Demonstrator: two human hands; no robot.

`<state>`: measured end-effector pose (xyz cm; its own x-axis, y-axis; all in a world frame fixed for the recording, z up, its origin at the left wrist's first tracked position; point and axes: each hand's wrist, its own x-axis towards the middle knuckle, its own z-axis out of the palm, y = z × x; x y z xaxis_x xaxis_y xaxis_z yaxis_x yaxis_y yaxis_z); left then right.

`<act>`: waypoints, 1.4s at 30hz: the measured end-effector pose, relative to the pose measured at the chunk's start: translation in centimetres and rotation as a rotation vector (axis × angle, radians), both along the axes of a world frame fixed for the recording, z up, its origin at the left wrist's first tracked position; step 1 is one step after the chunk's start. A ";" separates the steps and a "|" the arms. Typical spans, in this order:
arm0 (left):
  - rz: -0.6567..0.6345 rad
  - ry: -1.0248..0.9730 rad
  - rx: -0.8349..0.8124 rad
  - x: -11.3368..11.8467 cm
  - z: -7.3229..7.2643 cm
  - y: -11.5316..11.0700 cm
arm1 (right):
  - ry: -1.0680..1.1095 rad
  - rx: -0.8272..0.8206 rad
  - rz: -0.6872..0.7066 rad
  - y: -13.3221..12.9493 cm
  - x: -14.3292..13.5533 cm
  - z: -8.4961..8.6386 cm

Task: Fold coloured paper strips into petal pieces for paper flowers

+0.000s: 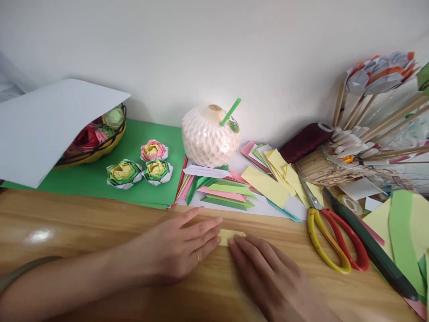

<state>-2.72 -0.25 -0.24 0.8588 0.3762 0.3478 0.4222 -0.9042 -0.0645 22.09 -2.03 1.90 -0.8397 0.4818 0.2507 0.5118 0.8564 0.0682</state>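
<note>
A small folded yellow paper strip [227, 236] lies flat on the wooden table between my two hands. My left hand [181, 246] rests palm down with its fingers stretched out and slightly apart, fingertips at the strip's left end. It wears a thin gold ring. From the lower right comes my right hand [268, 270], its fingers close together and bent over the strip's right end. My right fingertips press on the paper and cover part of it. Just beyond the strip lies a pile of folded paper pieces [224, 192] in green, pink and white.
Large scissors [330, 237] and a dark green cutter [372, 246] lie right. Behind stand a white textured ornament [211, 138] with a green straw and a maroon thread spool [306, 141]. Three paper lotus flowers [154, 150] sit on green paper [147, 129], beside a basket [110, 143].
</note>
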 end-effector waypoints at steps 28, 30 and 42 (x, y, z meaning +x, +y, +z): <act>-0.080 0.089 -0.257 -1.9 0.6 2.0 | -0.047 0.096 -0.197 -2.6 -0.3 -2.5; -0.094 0.097 -0.292 -2.1 0.7 2.3 | -0.042 0.087 -0.196 -2.5 -0.3 -2.6; -0.131 -0.036 -0.125 -1.5 1.5 1.5 | 0.010 0.022 -0.059 -0.6 0.5 -0.5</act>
